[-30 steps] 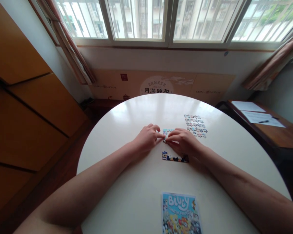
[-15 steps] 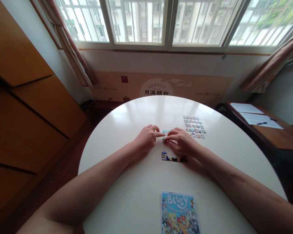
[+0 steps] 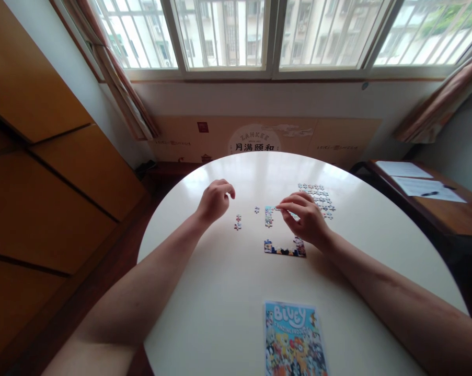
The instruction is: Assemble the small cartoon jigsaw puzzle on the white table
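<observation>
A jigsaw puzzle lies in two parts on the white round table. Its upper corner section (image 3: 268, 216) is next to my right hand (image 3: 303, 215), whose thumb and index fingertips pinch a small jigsaw piece at the top edge. That hand covers part of the upper section. Nearer to me is the lower U-shaped section (image 3: 285, 251), with a dark bottom edge. My left hand (image 3: 216, 200) hovers over the table to the left, fingers curled in, with nothing visible in them. Loose pieces lie between the hands: one piece (image 3: 256, 210) and a small group (image 3: 238, 223).
Rows of loose jigsaw pieces (image 3: 322, 197) lie beyond my right hand. A blue Bluey picture sheet (image 3: 295, 339) rests near the front of the white table (image 3: 204, 292). A brown side table (image 3: 465, 211) with papers (image 3: 427, 189) stands at the right.
My left hand has drawn back left and away from the puzzle, uncovering loose pieces. My right hand has shifted slightly right and up, showing more of both puzzle sections.
</observation>
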Demonstrator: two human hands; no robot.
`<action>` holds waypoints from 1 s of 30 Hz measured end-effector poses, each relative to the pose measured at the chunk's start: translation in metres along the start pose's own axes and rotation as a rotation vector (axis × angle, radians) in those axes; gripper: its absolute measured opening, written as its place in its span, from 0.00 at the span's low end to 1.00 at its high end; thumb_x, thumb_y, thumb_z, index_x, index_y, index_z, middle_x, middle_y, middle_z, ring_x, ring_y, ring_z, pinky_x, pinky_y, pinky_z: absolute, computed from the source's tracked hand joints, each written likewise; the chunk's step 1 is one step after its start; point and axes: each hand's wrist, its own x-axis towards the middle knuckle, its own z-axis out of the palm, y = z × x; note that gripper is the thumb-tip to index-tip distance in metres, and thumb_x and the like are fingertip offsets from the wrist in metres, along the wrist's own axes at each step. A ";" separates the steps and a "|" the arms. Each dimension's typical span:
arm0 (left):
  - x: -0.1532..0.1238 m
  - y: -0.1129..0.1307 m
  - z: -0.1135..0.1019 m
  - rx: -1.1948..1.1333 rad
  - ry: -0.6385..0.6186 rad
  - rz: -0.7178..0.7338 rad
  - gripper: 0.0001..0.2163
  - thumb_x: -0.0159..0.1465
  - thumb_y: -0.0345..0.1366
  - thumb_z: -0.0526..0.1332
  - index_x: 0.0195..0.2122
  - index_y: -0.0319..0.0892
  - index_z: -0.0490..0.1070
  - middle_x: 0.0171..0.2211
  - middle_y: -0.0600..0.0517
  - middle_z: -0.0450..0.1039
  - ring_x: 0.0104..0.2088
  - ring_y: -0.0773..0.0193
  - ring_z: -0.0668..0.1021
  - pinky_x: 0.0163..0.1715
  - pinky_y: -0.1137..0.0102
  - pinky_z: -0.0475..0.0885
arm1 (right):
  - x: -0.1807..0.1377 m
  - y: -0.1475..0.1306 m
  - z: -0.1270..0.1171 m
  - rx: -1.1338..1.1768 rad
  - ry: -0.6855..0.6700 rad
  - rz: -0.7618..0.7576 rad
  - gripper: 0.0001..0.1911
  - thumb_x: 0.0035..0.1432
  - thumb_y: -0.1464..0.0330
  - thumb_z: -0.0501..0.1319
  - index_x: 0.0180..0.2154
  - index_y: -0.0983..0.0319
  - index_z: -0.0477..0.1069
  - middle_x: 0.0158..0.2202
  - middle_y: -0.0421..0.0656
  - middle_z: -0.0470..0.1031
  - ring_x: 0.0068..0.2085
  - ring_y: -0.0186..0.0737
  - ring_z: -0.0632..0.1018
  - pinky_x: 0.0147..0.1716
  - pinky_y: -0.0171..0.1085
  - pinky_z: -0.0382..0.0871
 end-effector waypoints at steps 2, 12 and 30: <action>0.000 0.003 0.001 -0.040 -0.044 0.032 0.15 0.51 0.17 0.50 0.22 0.41 0.72 0.28 0.51 0.73 0.31 0.62 0.73 0.33 0.68 0.70 | -0.001 0.000 0.000 -0.001 0.007 0.005 0.11 0.60 0.73 0.62 0.40 0.55 0.81 0.37 0.43 0.81 0.43 0.49 0.77 0.47 0.51 0.71; 0.000 0.024 0.000 -0.196 -0.130 -0.098 0.11 0.44 0.22 0.52 0.20 0.41 0.71 0.20 0.54 0.71 0.23 0.66 0.72 0.25 0.71 0.65 | -0.001 -0.002 -0.002 0.017 0.021 0.034 0.10 0.60 0.72 0.61 0.37 0.54 0.80 0.35 0.43 0.81 0.42 0.48 0.76 0.46 0.50 0.72; 0.008 0.013 -0.001 0.059 -0.289 -0.001 0.09 0.47 0.22 0.55 0.19 0.42 0.72 0.24 0.51 0.70 0.28 0.62 0.70 0.31 0.66 0.61 | -0.002 0.008 -0.004 0.005 0.009 0.033 0.11 0.61 0.71 0.59 0.38 0.52 0.78 0.34 0.41 0.78 0.43 0.48 0.75 0.49 0.51 0.68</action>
